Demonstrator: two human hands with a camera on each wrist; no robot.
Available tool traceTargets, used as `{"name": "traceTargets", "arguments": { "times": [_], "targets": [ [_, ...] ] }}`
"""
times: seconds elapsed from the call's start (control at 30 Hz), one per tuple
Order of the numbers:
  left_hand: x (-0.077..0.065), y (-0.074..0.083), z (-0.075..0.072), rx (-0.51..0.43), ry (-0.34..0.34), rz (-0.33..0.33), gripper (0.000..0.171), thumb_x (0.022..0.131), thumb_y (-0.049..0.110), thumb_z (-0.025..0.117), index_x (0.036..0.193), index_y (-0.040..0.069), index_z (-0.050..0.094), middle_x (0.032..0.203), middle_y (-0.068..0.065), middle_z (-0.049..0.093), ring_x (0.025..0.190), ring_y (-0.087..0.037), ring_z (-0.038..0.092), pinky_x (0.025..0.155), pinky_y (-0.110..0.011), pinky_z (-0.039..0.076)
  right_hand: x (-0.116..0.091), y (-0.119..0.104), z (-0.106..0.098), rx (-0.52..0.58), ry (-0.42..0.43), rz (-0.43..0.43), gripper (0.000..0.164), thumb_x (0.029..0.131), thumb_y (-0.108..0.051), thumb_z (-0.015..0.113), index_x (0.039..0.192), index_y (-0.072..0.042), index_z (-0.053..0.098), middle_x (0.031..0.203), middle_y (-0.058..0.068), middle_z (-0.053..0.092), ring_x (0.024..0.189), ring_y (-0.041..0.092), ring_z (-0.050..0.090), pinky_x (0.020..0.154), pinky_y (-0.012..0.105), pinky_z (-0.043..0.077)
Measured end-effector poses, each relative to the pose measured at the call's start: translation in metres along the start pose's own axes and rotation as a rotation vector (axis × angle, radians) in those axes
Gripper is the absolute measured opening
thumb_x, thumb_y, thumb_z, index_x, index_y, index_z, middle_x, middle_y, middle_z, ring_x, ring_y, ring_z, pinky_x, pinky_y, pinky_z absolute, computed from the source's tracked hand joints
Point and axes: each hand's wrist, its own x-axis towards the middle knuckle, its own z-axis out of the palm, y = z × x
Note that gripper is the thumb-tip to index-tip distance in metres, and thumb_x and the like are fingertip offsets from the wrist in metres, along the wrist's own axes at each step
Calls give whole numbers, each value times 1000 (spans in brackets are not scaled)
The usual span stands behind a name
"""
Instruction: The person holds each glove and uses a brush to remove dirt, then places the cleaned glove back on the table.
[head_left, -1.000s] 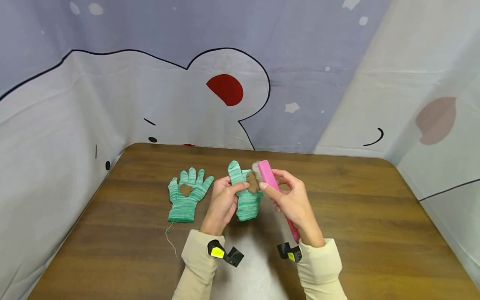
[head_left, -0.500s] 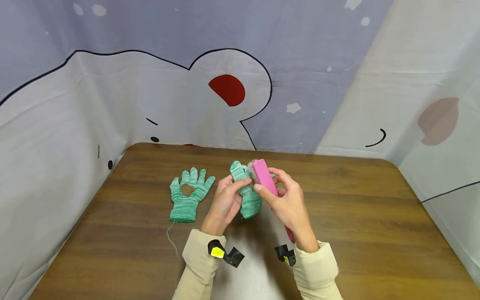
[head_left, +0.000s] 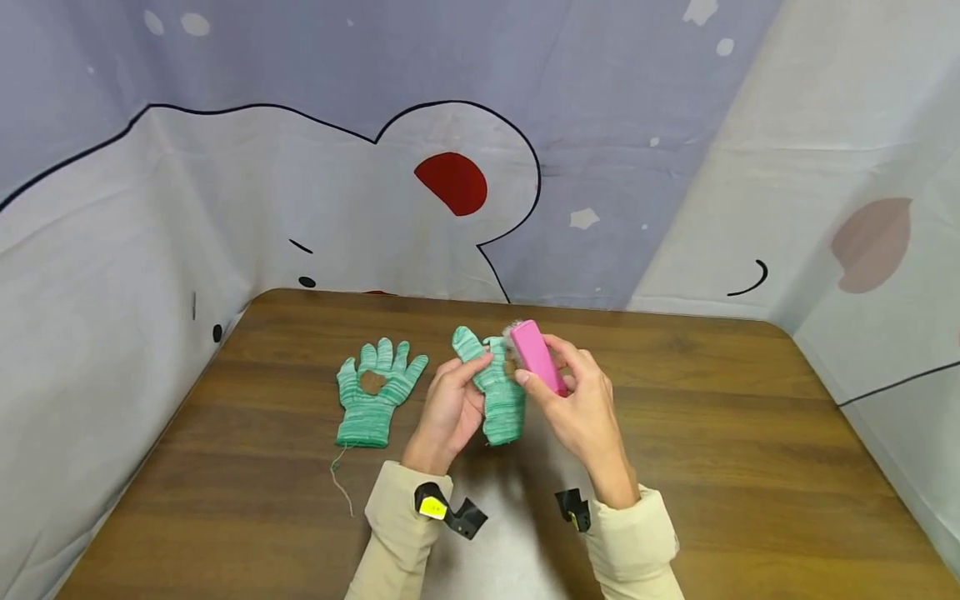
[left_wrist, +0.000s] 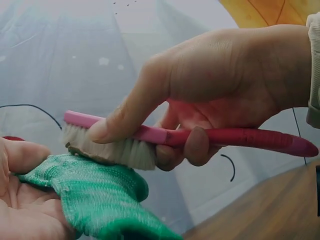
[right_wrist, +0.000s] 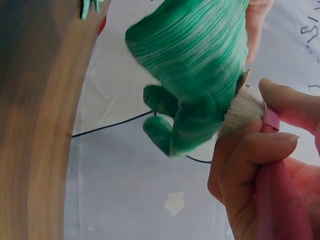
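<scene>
My left hand (head_left: 452, 406) grips a green striped knit glove (head_left: 503, 408) above the table, thumb laid over it. A brown patch (left_wrist: 95, 154) shows on this glove, partly hidden by the brush. In my right hand (head_left: 585, 404) is a pink brush (head_left: 537, 357) with pale bristles (left_wrist: 137, 154), my thumb along its head and fingers round its red handle (left_wrist: 250, 138). Those bristles press against the patch in the left wrist view. In the right wrist view the bristles (right_wrist: 244, 111) meet the side of the green glove (right_wrist: 200, 55).
A second green glove (head_left: 367, 421) lies flat on the wooden table (head_left: 720, 433) at left, with a brown round patch (head_left: 372, 382) on its palm and a loose thread (head_left: 341, 483) trailing from its cuff. A patterned curtain (head_left: 337, 200) hangs behind the table.
The brush in my right hand has shifted slightly and tilted over the held glove. That glove has turned in my left hand, so less of its brown patch shows. The other glove stays put.
</scene>
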Motion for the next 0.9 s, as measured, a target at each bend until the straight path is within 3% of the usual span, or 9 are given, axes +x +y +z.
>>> {"name": "traceTargets", "arguments": {
  "times": [0.13,0.6,0.73,0.9],
  "targets": [
    [0,-1,-1,5,-4,-9,23,98,7,38,114,-6,48,103,-6,63,99,-14,60,85,-29,49,2,4,-3,20,-9,26,52,76,-25,76,124,-18,56,95,8,55,67,19,63,62,30,47],
    [1,2,-5,1,16,-12,16,97,6,40,97,-2,54,90,-4,63,87,-12,60,76,-24,49,3,7,-7,-6,-43,114,50,79,-23,73,125,-15,55,99,13,55,74,25,64,66,31,49],
    [1,3,-6,5,29,-14,18,96,5,41,90,0,57,83,-2,60,80,-9,59,71,-21,48,2,6,-9,-17,-53,121,49,79,-23,73,124,-14,55,98,14,55,70,22,63,65,30,48],
    [2,5,-7,2,49,-3,17,96,4,40,92,0,56,81,-1,57,80,-7,56,73,-18,46,4,9,-12,-47,-41,111,48,79,-23,73,123,-14,56,96,13,57,65,21,61,63,30,46]
  ]
}}
